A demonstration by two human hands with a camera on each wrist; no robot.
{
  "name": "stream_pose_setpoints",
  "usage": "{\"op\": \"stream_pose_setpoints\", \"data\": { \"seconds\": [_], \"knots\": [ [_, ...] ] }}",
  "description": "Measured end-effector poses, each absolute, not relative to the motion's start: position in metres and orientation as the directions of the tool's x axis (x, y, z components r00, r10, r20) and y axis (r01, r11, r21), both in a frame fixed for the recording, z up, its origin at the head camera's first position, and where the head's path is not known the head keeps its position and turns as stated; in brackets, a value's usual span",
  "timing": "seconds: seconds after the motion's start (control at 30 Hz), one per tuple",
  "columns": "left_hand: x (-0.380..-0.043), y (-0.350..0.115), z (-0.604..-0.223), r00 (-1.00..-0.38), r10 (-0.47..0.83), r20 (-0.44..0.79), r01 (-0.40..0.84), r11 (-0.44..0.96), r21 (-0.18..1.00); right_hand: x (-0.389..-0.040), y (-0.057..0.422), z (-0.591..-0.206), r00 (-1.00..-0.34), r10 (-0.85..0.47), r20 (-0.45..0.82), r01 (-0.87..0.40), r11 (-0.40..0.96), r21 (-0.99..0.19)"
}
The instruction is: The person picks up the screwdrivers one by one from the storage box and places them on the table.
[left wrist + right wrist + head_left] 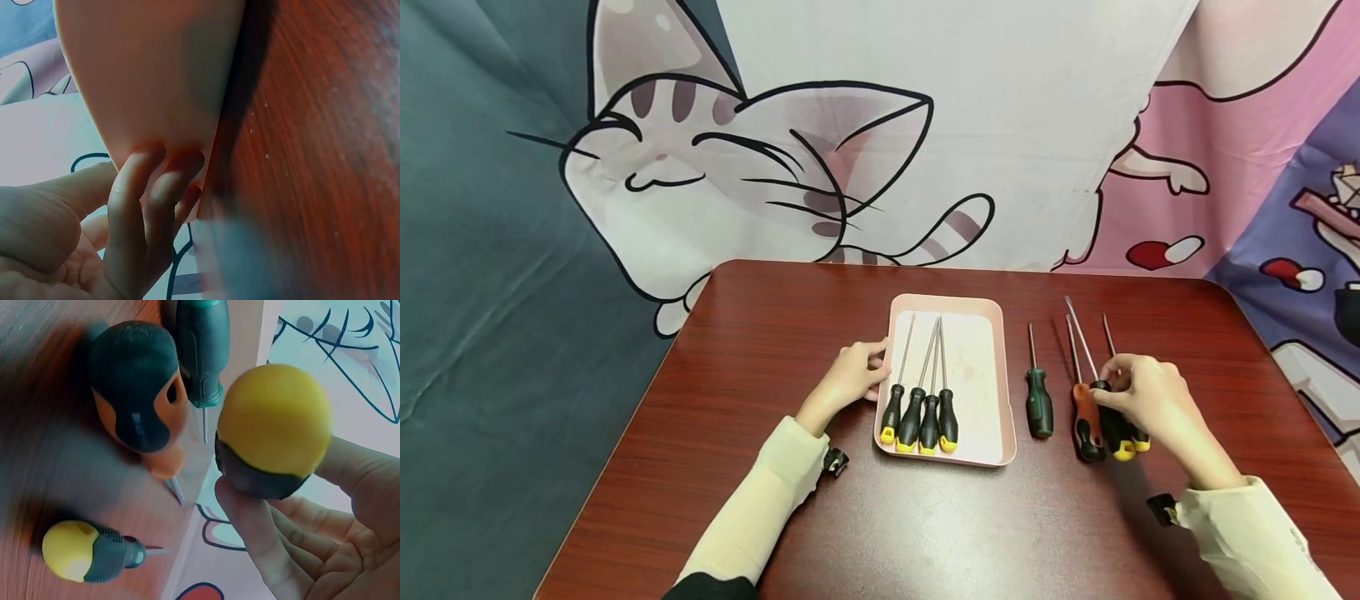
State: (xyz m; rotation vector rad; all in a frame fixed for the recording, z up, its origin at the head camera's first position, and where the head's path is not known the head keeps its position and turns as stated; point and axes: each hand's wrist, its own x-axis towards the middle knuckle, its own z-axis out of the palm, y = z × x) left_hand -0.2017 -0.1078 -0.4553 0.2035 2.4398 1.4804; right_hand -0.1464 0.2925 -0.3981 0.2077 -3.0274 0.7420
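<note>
A pink tray with a white bottom stands on the table, and several black-and-yellow screwdrivers lie side by side in its left half. At its left wall is my left hand. In the left wrist view, curled fingers press the tray's outer side, with the thumb near the rim. My right hand pinches a black-and-yellow screwdriver by its handle, yellow end towards the wrist camera. Close beside it lie an orange-and-black screwdriver and another black-and-yellow screwdriver, partly hidden in the head view.
Between the tray and the right-hand group lies a dark green screwdriver, its shaft pointing away. All of this is on a reddish-brown wooden table. Behind the table's far edge hangs a cloth printed with cartoon cats.
</note>
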Motion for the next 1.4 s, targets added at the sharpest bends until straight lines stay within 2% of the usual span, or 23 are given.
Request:
{"op": "stream_pose_setpoints", "data": {
  "seconds": [1.4],
  "knots": [
    [-0.201,-0.109,-0.456,-0.95,0.261,-0.173,-0.038,0.45,0.892,-0.147,0.338,-0.396,-0.993,-0.073,0.089,-0.103,0.905,-0.413]
  ]
}}
